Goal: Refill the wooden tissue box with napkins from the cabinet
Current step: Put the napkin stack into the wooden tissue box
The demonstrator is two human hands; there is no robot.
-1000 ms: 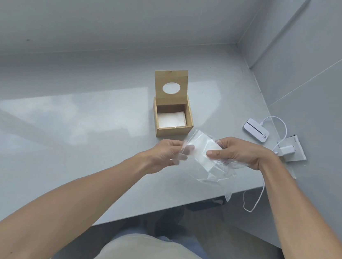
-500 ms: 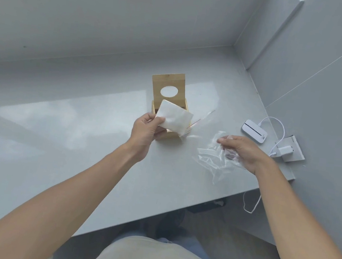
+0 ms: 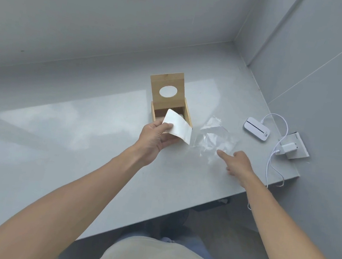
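Observation:
The wooden tissue box (image 3: 189,116) stands on the grey counter (image 3: 78,139), its lid with an oval hole (image 3: 167,88) tipped up at the back. My left hand (image 3: 153,140) grips a stack of white napkins (image 3: 178,127) tilted over the box's front edge, hiding most of the inside. The empty clear plastic wrapper (image 3: 216,139) lies on the counter to the right of the box. My right hand (image 3: 237,162) hovers just in front of the wrapper, fingers apart, index finger near its edge, holding nothing.
A small white device (image 3: 256,128) lies at the right, its cable (image 3: 274,161) running to a white charger plugged into a socket plate (image 3: 293,146) at the counter's right edge. Walls close the back and right sides. The counter's front edge runs diagonally near my body.
My left hand pulled the napkins out of the wrapper and carried them to the box. My right hand set the wrapper down on the counter and let go.

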